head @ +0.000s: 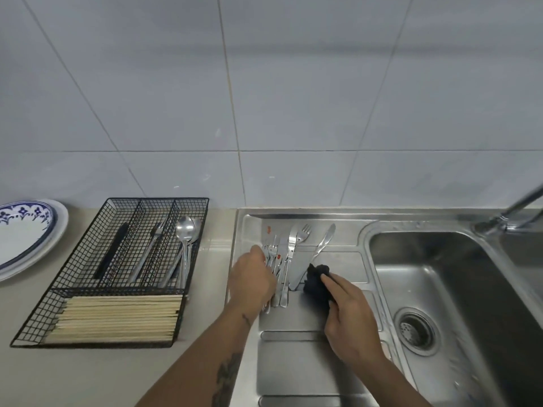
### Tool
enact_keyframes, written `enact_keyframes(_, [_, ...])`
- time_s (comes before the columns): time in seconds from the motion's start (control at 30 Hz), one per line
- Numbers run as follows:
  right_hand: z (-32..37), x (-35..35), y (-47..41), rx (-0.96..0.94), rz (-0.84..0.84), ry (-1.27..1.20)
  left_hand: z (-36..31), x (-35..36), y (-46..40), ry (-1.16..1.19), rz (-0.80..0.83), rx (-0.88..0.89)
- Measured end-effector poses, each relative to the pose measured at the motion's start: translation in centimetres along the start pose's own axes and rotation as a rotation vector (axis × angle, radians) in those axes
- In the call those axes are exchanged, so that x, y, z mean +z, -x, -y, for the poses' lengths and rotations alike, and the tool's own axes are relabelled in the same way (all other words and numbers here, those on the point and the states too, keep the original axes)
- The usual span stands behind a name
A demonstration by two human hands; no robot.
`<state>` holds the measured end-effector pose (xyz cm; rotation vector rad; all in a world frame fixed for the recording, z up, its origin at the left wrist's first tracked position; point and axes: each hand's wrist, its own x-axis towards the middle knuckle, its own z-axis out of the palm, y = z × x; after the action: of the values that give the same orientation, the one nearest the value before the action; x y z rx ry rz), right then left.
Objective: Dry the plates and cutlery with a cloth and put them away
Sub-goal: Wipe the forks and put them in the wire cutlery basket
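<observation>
Several steel forks and knives (289, 254) lie in a loose row on the sink's drainboard (296, 362). My left hand (252, 277) reaches over the left end of that pile, fingers curled down onto the fork handles. My right hand (349, 321) holds a crumpled black cloth (317, 282) just right of the cutlery, beside a knife blade. A black wire cutlery tray (117, 268) on the counter to the left holds a dark-handled knife, a fork and spoons (186, 230) in its slots. White plates with a blue pattern (26, 236) are stacked at the far left edge.
Pale chopsticks (117, 317) fill the tray's front compartment. The steel sink basin (440, 289) with its drain strainer (415, 330) opens to the right of the drainboard. A tap (511, 212) stands at the upper right. A tiled wall runs behind the beige counter (88, 374).
</observation>
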<state>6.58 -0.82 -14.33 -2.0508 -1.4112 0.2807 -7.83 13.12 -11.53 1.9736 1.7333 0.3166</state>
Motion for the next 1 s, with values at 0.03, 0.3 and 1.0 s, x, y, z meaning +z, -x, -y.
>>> enact_keyframes(0.03, [0.0,0.1,0.1,0.001,0.003,-0.001,-0.2,-0.1,0.1,0.024,0.0,-0.021])
enact_keyframes(0.3, [-0.8,0.4,0.4,0.018,0.018,-0.04,-1.0,-0.5,-1.2,0.157,0.058,-0.214])
enact_keyframes(1.0, [-0.8,0.5,1.4,0.001,0.025,-0.008,-1.7,-1.0,-1.0,0.219,0.064,-0.318])
